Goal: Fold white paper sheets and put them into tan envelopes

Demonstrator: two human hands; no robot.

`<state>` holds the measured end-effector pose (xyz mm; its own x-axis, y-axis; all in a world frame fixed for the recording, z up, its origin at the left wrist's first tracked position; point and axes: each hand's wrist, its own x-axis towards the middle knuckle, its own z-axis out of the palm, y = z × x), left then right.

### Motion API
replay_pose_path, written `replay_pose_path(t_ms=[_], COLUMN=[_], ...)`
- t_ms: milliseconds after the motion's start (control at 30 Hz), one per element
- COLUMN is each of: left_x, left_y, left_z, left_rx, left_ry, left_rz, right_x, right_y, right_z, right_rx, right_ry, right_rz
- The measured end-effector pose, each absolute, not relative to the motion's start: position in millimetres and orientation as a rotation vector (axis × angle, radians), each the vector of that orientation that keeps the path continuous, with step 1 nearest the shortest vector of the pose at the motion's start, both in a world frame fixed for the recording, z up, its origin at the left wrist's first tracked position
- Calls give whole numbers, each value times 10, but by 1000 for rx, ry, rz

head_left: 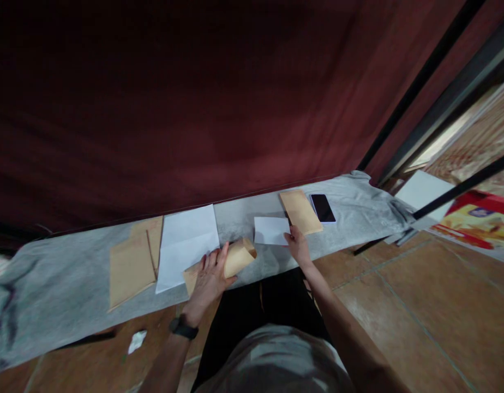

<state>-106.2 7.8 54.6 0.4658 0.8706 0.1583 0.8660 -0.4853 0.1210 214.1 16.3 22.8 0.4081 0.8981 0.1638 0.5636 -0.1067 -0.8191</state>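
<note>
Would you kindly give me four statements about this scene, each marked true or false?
1. The left hand is on a brown envelope with a gaping mouth. True.
2. The phone lies to the right of a flat brown envelope. True.
3. The right hand holds the phone. False: it holds a small white paper.
4. A dark watch is on the right wrist. False: it is on the left wrist.

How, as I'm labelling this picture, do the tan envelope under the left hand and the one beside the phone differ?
The first envelope gapes at one end; the second envelope lies flat. The left hand partly covers the first; the second is mostly uncovered. The first lies nearer the person; the second, farther back. Both are tan and on the grey cloth.
</note>
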Motion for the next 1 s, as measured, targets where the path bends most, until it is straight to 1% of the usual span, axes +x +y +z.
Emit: replay_pose_path(t_ms=[133,200,467,700,1000], left_x=[-1065,-1070,-1088,-1072,-884], left_y=[97,98,27,28,58], left_z=[495,483,539,560,674], left_rx=[2657,2651,2714,2798,2859], left_ry=[1581,1575,1527,1524,1390], left_rz=[325,343,370,408,430], right_x=[2158,2132,2298,2356,2192], right_y=[-57,-153,-237,-215,-261], right_z=[260,264,316,350,443], right_rx=[-1494,-1416,-1544,-1601,-1612], right_ry=[-1091,-1075,-1369,-1380,-1427], right_rz=[589,666,857,953,999])
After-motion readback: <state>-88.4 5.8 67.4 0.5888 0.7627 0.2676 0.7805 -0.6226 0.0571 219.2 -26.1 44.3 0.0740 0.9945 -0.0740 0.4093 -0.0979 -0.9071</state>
